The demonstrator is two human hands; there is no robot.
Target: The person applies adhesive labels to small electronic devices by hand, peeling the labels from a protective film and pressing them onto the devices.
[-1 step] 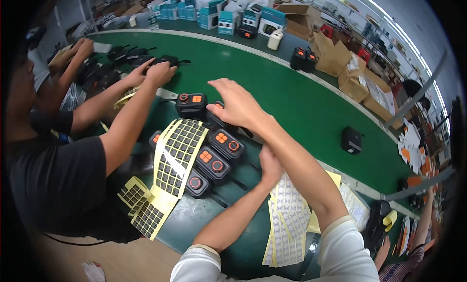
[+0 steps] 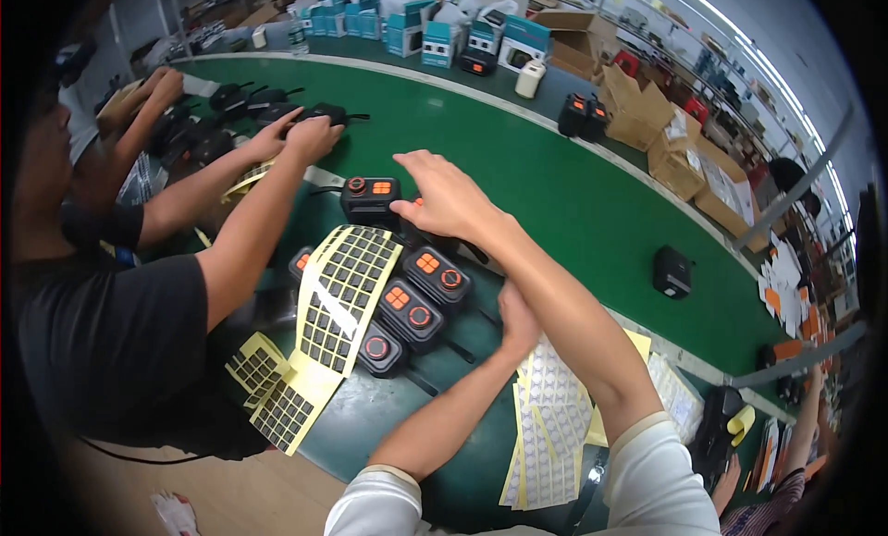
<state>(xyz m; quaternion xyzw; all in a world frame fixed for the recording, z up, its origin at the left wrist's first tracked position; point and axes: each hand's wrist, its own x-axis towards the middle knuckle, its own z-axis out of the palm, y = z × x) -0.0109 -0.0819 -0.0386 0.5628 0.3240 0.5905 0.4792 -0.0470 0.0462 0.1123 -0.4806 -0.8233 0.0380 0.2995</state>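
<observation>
My right hand [image 2: 446,196] reaches across with its fingers stretched out and the thumb apart. It is over a black device that it mostly covers; contact cannot be made out. Beside it stands another black box-shaped device [image 2: 371,201] with orange buttons and a strap. Under my right forearm is my left hand [image 2: 518,316], its fingers largely hidden. Closer to me lie several similar devices, among them one [image 2: 438,273] and its neighbour [image 2: 411,311]. A yellow-backed sheet of small dark square pads [image 2: 344,291] drapes over some of them.
White sticker sheets [image 2: 551,425] lie by my right arm. At left a co-worker's hands [image 2: 310,138] touch black devices. A lone black device [image 2: 672,271] rests on the green surface [image 2: 564,203]. Teal boxes [image 2: 403,32], a white bottle [image 2: 530,78] and cardboard boxes [image 2: 634,106] line the far side.
The scene has shifted slightly to the right in the picture. My right hand sits a little further left relative to the devices, its pose almost the same.
</observation>
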